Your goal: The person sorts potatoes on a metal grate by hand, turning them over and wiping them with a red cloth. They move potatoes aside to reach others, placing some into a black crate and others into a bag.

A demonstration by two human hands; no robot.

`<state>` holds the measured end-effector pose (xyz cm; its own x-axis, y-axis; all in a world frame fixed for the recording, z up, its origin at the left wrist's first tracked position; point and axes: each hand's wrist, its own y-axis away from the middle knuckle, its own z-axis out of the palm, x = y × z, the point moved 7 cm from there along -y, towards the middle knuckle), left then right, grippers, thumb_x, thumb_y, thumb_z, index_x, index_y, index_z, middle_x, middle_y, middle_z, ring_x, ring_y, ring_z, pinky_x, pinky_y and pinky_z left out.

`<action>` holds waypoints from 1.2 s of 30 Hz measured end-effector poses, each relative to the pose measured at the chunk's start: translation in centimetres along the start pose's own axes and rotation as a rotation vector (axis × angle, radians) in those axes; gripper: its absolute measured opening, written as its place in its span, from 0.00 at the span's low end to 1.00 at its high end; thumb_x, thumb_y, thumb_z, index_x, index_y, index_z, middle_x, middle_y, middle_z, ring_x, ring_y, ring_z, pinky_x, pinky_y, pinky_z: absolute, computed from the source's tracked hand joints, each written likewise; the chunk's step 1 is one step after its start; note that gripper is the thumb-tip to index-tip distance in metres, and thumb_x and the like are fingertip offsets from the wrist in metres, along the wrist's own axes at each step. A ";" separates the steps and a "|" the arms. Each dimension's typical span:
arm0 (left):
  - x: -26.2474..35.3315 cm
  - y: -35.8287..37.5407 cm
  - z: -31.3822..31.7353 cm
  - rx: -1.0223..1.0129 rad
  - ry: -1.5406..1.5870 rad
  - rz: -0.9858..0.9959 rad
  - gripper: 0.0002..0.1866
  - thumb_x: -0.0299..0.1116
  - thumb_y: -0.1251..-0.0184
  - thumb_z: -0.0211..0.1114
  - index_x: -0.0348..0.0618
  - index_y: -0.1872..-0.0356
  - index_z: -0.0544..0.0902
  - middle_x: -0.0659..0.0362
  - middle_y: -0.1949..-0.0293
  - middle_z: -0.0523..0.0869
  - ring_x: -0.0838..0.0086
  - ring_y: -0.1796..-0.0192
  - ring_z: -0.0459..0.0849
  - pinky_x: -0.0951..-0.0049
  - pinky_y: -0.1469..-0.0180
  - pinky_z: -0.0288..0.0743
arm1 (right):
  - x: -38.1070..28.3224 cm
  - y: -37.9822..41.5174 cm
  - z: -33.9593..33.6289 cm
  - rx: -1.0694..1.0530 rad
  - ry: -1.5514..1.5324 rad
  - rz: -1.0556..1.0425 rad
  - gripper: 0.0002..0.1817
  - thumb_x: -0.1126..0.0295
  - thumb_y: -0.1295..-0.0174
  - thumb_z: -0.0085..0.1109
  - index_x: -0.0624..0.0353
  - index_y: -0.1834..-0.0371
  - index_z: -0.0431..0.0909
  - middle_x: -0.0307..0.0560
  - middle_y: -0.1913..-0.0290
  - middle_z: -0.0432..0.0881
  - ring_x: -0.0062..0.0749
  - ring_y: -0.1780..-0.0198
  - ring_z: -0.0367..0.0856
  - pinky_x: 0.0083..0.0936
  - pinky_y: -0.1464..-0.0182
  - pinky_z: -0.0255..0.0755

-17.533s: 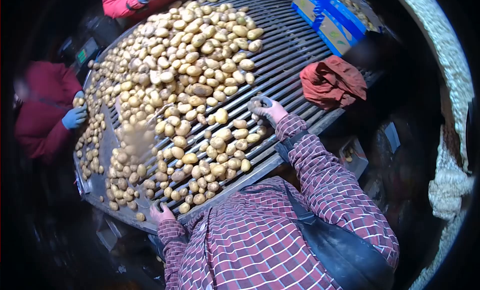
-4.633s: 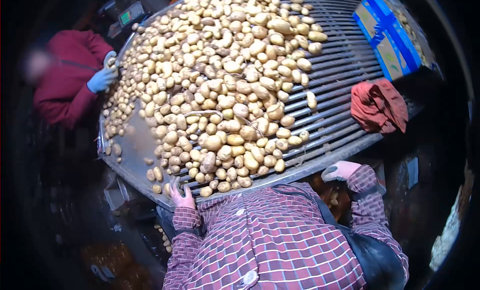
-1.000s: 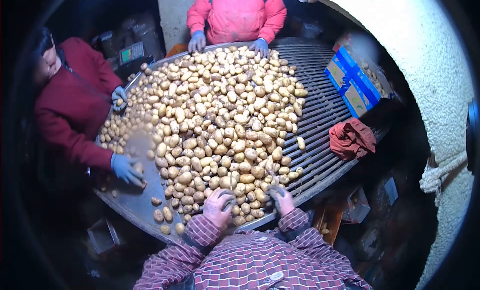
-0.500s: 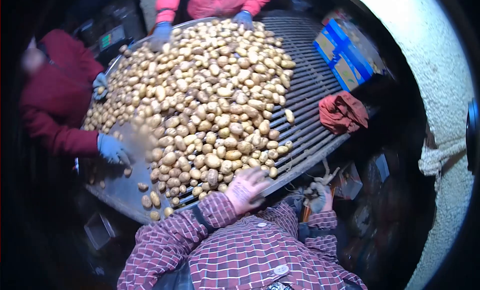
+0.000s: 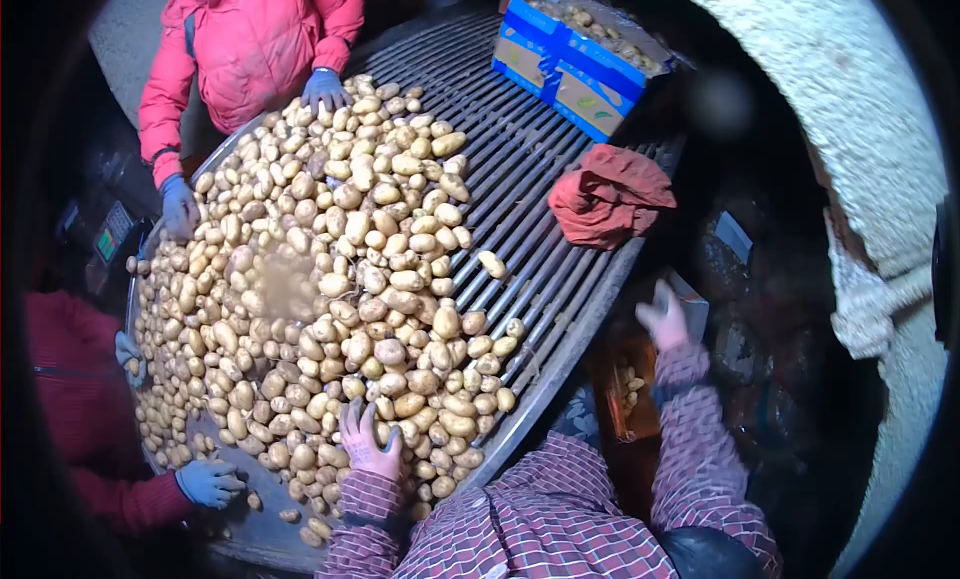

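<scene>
My left hand (image 5: 370, 441) lies on the near edge of a broad heap of potatoes (image 5: 290, 359), fingers apart and touching some of them. To the right, past the rim of the slatted metal table (image 5: 590, 309), my right hand (image 5: 664, 317) is stretched out with its fingers spread and nothing in it. Below that hand, an orange container (image 5: 645, 419) holds several small potatoes. A single potato (image 5: 491, 264) rests on the bare slats.
A crumpled red cloth (image 5: 610, 196) lies on the table's right edge. Behind it stands a blue box (image 5: 570, 64) of potatoes. Co-workers' gloved hands (image 5: 210, 483) rest around the left and far rims. A rough pale wall (image 5: 860, 109) rises at right.
The view has turned to the right. My right hand has moved outward from my body and opened. My left hand has shifted left and onto the potatoes.
</scene>
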<state>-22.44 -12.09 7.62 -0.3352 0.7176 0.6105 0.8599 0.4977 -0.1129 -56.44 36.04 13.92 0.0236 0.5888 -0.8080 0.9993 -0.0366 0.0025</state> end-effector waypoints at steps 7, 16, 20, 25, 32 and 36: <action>-0.7 -0.1 -0.3 0.031 0.044 -0.030 0.32 0.40 0.53 0.73 0.47 0.43 0.77 0.49 0.35 0.70 0.48 0.31 0.64 0.47 0.31 0.57 | -8.9 -24.3 8.1 0.216 0.533 -0.379 0.50 0.46 0.52 0.74 0.59 0.29 0.61 0.69 0.31 0.63 0.59 0.31 0.62 0.44 0.28 0.58; -1.7 0.2 -0.2 0.062 0.115 -0.087 0.30 0.41 0.53 0.74 0.50 0.45 0.78 0.53 0.36 0.73 0.49 0.30 0.64 0.48 0.31 0.56 | -0.8 -22.0 19.4 -0.215 0.711 -0.241 0.33 0.57 0.56 0.75 0.55 0.46 0.75 0.59 0.47 0.77 0.54 0.45 0.76 0.44 0.44 0.73; -1.6 0.5 -0.7 0.077 0.124 -0.077 0.29 0.42 0.52 0.74 0.49 0.46 0.78 0.54 0.36 0.73 0.51 0.30 0.64 0.49 0.30 0.56 | -9.7 -12.9 21.9 -0.325 0.121 -0.398 0.29 0.71 0.56 0.75 0.67 0.49 0.77 0.50 0.51 0.82 0.33 0.50 0.79 0.32 0.46 0.74; -1.8 -0.7 -1.9 0.016 0.136 -0.066 0.24 0.42 0.47 0.71 0.48 0.48 0.80 0.52 0.43 0.78 0.54 0.37 0.73 0.53 0.34 0.64 | -31.6 3.3 27.9 -0.447 0.216 -0.919 0.28 0.70 0.51 0.65 0.54 0.42 0.76 0.51 0.47 0.78 0.49 0.43 0.76 0.37 0.40 0.70; -10.2 -6.5 -9.4 0.298 -0.172 -0.078 0.27 0.37 0.48 0.70 0.47 0.45 0.76 0.49 0.40 0.74 0.52 0.37 0.70 0.50 0.34 0.61 | -35.4 7.4 42.8 -0.533 0.718 -1.124 0.40 0.50 0.52 0.65 0.42 0.32 0.67 0.54 0.32 0.64 0.51 0.32 0.62 0.51 0.33 0.60; -15.5 -7.9 -7.7 0.176 -0.232 -0.302 0.41 0.43 0.50 0.72 0.49 0.32 0.67 0.46 0.32 0.64 0.48 0.29 0.59 0.46 0.29 0.52 | -35.1 4.7 48.9 -0.546 0.800 -1.023 0.36 0.47 0.47 0.59 0.38 0.31 0.66 0.55 0.29 0.61 0.53 0.31 0.60 0.50 0.33 0.61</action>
<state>-21.08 -30.86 5.04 -0.6573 0.6072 0.4464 0.6373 0.7640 -0.1007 -53.99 -24.25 13.46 -0.8846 0.4643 -0.0428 0.4647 0.8855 0.0005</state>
